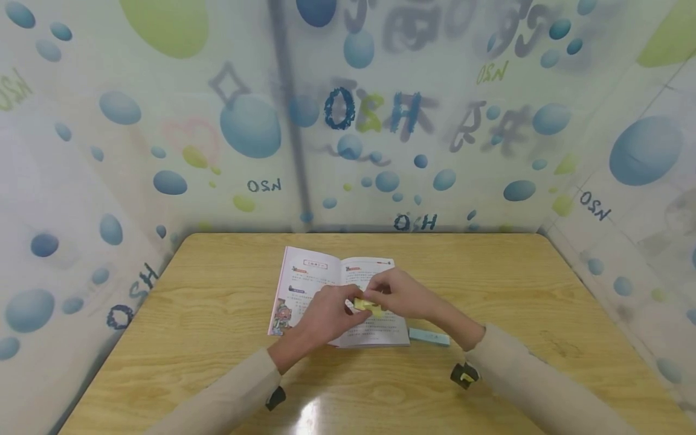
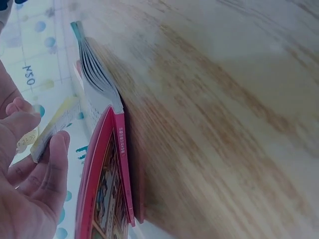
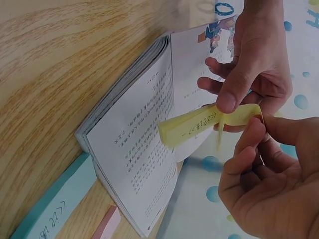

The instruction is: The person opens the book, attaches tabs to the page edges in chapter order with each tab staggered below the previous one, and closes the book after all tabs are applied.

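Note:
My left hand holds a yellow sticky-note pad between thumb and fingers, above an open book. Handwriting runs along the long, narrow pad. Facing it, my right hand pinches the pad's far end, where a yellow sheet bends up in the right wrist view. A thin yellow strip also hangs under the left thumb. From the left wrist, the pad appears edge-on between the fingers. Printed text and a small cartoon figure show on the book's pages.
A light-blue sticky-note pad lies on the wooden table at the book's right corner, partly under it. Beside it, a pink strip pokes out from the book. A patterned curtain hangs behind the table and at both sides.

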A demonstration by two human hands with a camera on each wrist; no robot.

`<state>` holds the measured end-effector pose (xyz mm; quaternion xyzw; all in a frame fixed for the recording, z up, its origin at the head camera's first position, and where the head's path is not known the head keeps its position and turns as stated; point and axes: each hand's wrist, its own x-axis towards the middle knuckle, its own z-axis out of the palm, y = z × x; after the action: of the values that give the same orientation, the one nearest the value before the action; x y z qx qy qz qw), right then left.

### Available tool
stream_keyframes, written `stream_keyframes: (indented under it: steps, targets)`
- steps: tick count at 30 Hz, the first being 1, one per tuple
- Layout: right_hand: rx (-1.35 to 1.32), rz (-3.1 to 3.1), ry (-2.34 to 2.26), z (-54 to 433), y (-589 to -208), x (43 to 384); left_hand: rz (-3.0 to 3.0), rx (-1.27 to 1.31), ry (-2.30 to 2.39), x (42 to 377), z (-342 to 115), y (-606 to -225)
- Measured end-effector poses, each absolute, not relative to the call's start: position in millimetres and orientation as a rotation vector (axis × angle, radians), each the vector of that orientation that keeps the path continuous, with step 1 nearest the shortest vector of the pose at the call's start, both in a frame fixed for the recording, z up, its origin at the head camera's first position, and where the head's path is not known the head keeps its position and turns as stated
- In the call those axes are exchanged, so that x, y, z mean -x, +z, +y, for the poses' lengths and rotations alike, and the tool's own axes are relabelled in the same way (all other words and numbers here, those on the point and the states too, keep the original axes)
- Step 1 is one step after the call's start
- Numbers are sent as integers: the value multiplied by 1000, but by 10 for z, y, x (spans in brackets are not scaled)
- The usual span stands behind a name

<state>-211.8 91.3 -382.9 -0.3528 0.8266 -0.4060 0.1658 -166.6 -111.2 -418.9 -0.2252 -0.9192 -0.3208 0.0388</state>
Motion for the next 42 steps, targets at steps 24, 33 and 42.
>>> stream_keyframes:
  steps: [24, 33, 42]
  targets:
    - [976, 2356, -1150, 938, -3841, 2106, -2854, 618, -986, 1665, -1126, -4206]
    - [1038, 2336, -1187, 883, -3821, 2099, -2859, 607, -995, 1658, -1119, -4186]
    - [1033, 2345, -1184, 848, -3829, 2089, -2845, 610, -1043, 1639, -1127, -4195]
